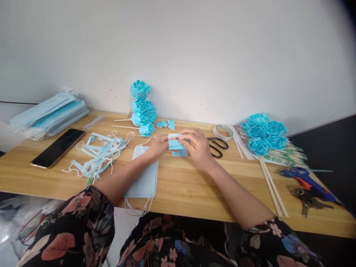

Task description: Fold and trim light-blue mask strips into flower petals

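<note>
The left hand point(159, 148) and right hand point(198, 148) pinch a small blue-and-white fabric piece point(177, 145), seemingly unshaped, just left of the scissors point(217, 154). Blue roses point(258, 131) right of the scissors look finished; face masks point(142, 178) to their left lie whole, uncut.

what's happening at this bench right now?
A person holds a small folded light-blue and white fabric piece between the fingertips of the left hand and right hand, above a wooden table. Beside the left forearm lie light-blue face masks and a heap of cut strips with white loops. Black-handled scissors lie by the right hand; blue fabric flowers stand at the back left and lie at the right.
</note>
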Motion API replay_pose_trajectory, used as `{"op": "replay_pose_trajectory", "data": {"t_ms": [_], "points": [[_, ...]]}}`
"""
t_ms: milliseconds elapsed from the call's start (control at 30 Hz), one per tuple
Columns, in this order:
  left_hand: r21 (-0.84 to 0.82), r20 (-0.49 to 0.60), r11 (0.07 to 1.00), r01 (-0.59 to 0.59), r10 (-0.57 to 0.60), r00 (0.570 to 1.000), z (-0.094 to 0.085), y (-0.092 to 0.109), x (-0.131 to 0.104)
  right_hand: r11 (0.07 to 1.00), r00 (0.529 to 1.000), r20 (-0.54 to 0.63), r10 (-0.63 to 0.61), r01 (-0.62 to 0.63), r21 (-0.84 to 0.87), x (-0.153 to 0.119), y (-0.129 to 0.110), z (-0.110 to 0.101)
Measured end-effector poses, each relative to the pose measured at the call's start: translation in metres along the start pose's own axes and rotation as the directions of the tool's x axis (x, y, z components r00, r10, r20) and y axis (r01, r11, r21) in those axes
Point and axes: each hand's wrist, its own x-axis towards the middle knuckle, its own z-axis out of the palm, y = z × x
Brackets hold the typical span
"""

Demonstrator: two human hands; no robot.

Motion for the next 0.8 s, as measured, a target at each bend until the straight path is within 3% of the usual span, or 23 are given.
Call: {"op": "replay_pose_trajectory", "data": {"t_ms": [300,567,800], "points": [[0.054,0.063,0.998,0.031,-0.034,0.997,0.0034,0.0035,-0.0022,0.970,0.982,0.019,0.185,-0.186,0.157,-0.0032,0.0092,0.0054],[-0.015,0.045,1.000,0.022,-0.021,0.999,0.0000,-0.0031,-0.0004,0.951,0.959,0.024,0.282,-0.283,0.127,-0.0035,0.0069,0.0036],[-0.053,-0.080,0.998,-0.033,0.028,0.996,-0.0012,-0.0017,0.0005,0.929,0.939,-0.013,0.344,-0.339,0.147,-0.0045,0.0109,0.0047]]}}
